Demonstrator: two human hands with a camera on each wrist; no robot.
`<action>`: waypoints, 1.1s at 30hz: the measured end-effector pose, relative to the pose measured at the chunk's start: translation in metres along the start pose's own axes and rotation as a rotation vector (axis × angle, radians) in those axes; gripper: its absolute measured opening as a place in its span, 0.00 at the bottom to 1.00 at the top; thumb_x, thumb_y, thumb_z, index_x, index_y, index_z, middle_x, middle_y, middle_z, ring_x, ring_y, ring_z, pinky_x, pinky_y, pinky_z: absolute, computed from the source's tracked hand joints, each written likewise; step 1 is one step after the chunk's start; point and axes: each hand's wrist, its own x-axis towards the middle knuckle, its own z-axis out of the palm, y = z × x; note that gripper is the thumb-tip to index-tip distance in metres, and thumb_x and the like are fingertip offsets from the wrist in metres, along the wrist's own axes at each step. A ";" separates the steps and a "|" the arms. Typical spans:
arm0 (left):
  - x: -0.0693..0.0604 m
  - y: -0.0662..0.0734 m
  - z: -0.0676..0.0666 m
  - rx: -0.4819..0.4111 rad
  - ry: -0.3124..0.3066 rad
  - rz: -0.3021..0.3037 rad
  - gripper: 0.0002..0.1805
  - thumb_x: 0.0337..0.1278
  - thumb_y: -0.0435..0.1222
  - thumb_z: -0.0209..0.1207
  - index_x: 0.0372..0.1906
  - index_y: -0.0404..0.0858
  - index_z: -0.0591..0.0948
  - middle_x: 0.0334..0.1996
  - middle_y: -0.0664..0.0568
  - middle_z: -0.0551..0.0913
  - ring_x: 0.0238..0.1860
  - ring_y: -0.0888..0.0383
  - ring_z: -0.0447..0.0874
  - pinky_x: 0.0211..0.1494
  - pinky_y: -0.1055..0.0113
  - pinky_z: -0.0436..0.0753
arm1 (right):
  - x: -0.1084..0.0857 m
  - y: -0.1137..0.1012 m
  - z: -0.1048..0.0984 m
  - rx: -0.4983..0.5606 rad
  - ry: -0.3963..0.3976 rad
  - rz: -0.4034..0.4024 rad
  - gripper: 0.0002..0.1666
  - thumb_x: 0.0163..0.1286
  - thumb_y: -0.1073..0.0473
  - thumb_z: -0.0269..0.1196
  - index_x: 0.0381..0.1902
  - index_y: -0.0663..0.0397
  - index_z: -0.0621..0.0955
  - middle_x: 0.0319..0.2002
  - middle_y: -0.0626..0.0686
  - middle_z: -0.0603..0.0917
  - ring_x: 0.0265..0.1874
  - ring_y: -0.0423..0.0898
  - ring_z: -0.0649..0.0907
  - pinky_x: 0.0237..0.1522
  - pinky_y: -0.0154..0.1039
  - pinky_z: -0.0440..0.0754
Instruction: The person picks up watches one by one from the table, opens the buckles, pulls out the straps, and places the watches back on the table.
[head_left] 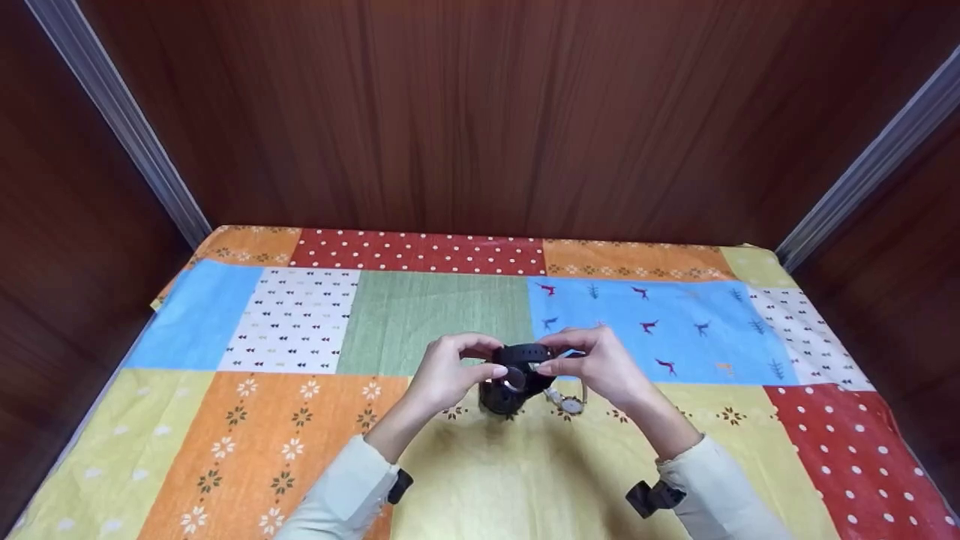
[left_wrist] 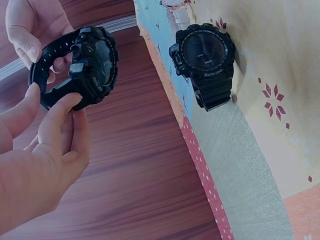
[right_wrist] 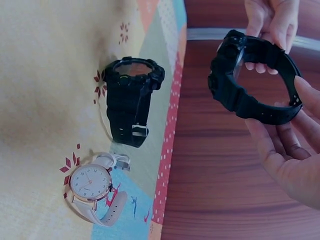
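Observation:
Both hands hold a black sports watch (left_wrist: 90, 67) above the table, its strap closed into a loop. My left hand (head_left: 442, 373) pinches it by the case and the strap end beside it. My right hand (head_left: 604, 369) pinches the strap (right_wrist: 272, 114) on the other side, thumb against its outer face. Below them, a second black sports watch (left_wrist: 204, 55) stands on the cloth, its strap buckled and its dark face tilted up. Beside that one lies a watch with a white dial (right_wrist: 91, 181), a rose-gold rim and an open pale strap.
A patchwork-print cloth (head_left: 285, 442) covers the table. Brown wood-grain panels (head_left: 465, 112) enclose the back and both sides, with grey metal strips (head_left: 124, 112) at the corners. Each wrist wears a small black camera (head_left: 654, 498) on its band.

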 end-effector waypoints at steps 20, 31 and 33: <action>-0.002 0.000 0.000 -0.005 -0.010 -0.025 0.13 0.47 0.32 0.65 0.41 0.34 0.82 0.36 0.48 0.84 0.43 0.52 0.80 0.46 0.59 0.77 | -0.008 -0.027 0.001 0.022 -0.010 0.007 0.14 0.54 0.68 0.66 0.40 0.66 0.83 0.37 0.59 0.83 0.37 0.50 0.79 0.40 0.39 0.78; -0.001 0.003 0.001 -0.002 0.015 -0.020 0.13 0.45 0.32 0.66 0.40 0.35 0.83 0.35 0.49 0.84 0.41 0.53 0.80 0.44 0.59 0.77 | 0.000 -0.003 0.000 0.022 -0.005 0.005 0.15 0.53 0.64 0.68 0.40 0.59 0.84 0.38 0.55 0.84 0.38 0.48 0.80 0.41 0.40 0.78; -0.001 0.002 0.002 0.001 0.022 -0.014 0.13 0.45 0.31 0.66 0.40 0.34 0.83 0.35 0.49 0.84 0.41 0.53 0.80 0.44 0.59 0.77 | -0.003 -0.009 0.000 0.017 -0.010 0.006 0.14 0.54 0.65 0.68 0.41 0.61 0.84 0.38 0.56 0.83 0.38 0.49 0.80 0.41 0.41 0.78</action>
